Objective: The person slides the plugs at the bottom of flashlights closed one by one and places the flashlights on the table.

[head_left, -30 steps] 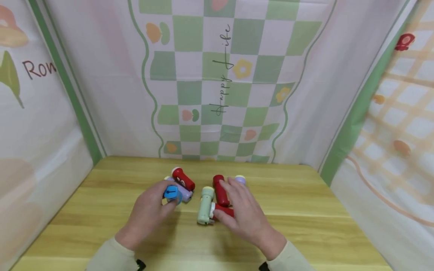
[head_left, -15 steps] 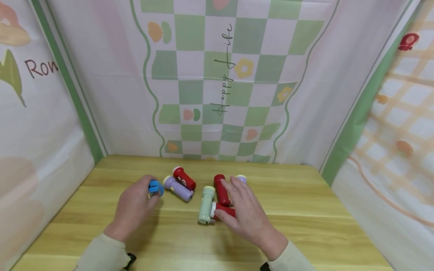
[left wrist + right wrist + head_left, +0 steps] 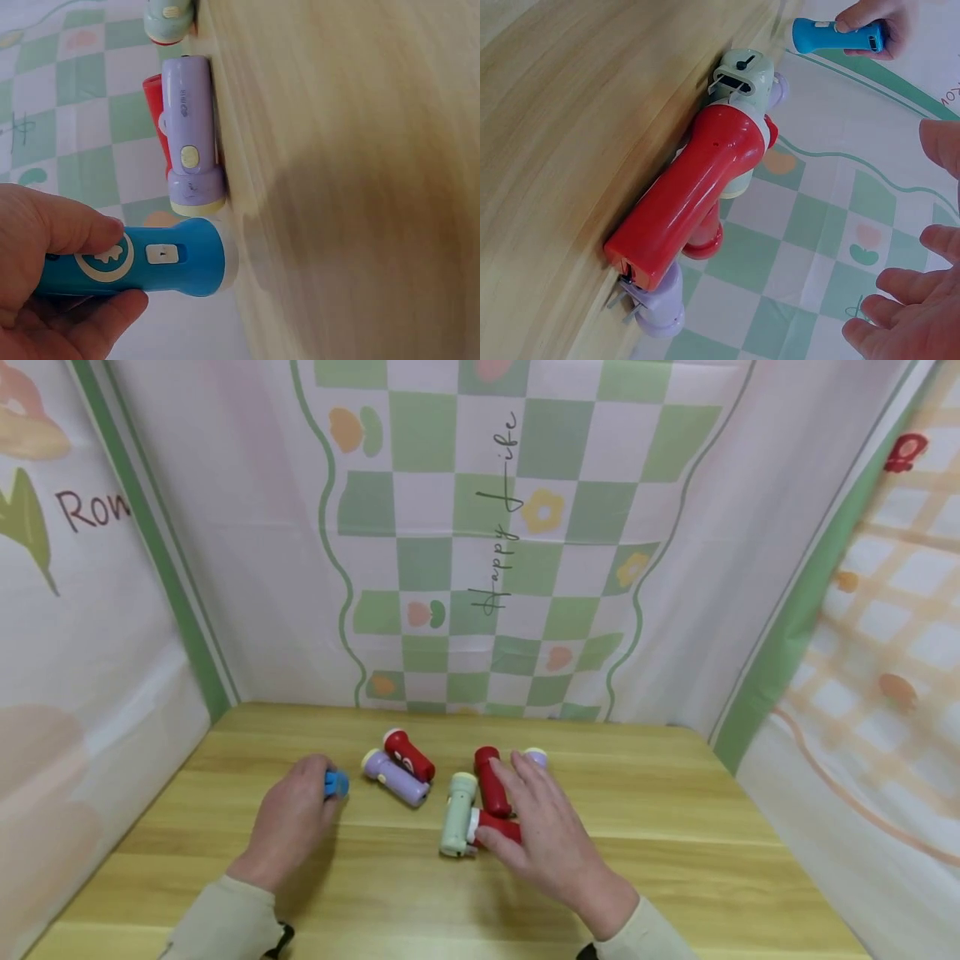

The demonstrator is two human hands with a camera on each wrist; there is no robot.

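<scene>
My left hand [image 3: 288,818] grips a blue flashlight [image 3: 187,259] with a white oval on its side, thumb on top and fingers beneath. Its lens end points down at the tabletop; whether it touches cannot be told. To its right lie a lavender flashlight [image 3: 396,779] and a red one [image 3: 408,754], side by side. My right hand [image 3: 551,839] is spread above a red flashlight [image 3: 682,195], apart from it in the right wrist view. Beside that one are a pale green flashlight [image 3: 459,817], another red flashlight [image 3: 491,783] and a lavender one [image 3: 536,757], partly hidden.
The flashlights lie on a wood-grain table [image 3: 375,893]. Behind it hangs a checked green and white curtain [image 3: 480,568] with lettering. More printed cloth [image 3: 862,718] closes off both sides.
My left hand has carried the blue flashlight leftward, off from the lavender and red pair, and its motion has slowed over the last half second. My right hand stays in place.
</scene>
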